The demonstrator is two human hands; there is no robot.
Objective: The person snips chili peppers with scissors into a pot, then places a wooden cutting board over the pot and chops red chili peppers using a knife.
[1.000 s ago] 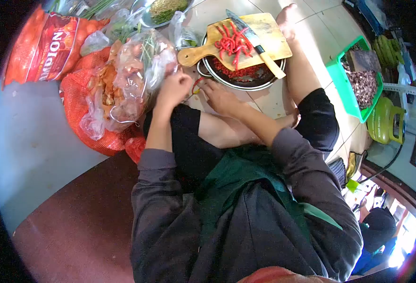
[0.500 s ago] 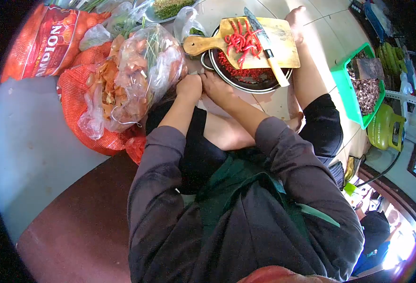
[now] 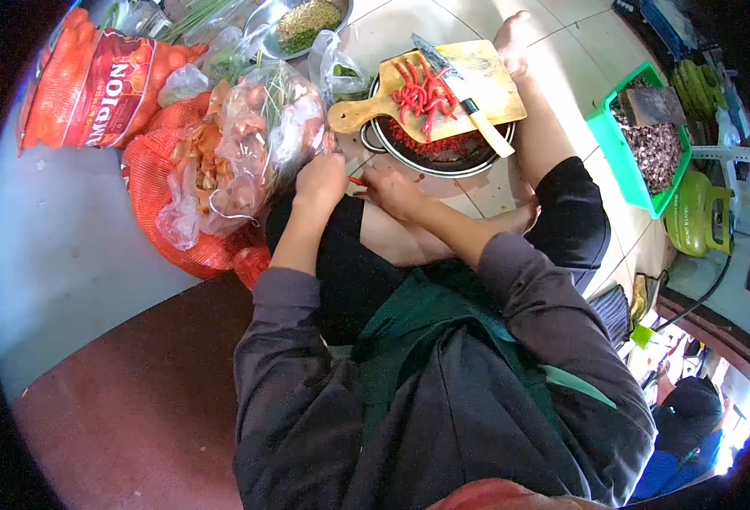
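Observation:
My right hand (image 3: 394,192) is closed on a red chili (image 3: 357,181), whose end sticks out to the left of the fingers. Just left of it, my left hand (image 3: 321,180) is curled beside the clear plastic bag of peelings (image 3: 256,140); what its fingers hold, if anything, is hidden. Beyond the hands a wooden cutting board (image 3: 490,75) lies across a round pot (image 3: 453,169). Several red chilies (image 3: 424,95) and a knife (image 3: 470,105) rest on the board. Chopped red chili (image 3: 426,147) shows inside the pot.
Red net sacks (image 3: 158,178) lie at the left, one filled with orange produce (image 3: 59,81). A metal bowl (image 3: 266,41) stands at the top. At the right are a green crate (image 3: 602,127) and a green gas cylinder (image 3: 689,223). Another person (image 3: 689,416) is at the lower right.
The hands were together half a second ago and are now apart, with the red chili showing at my right hand. The camera view has shifted slightly.

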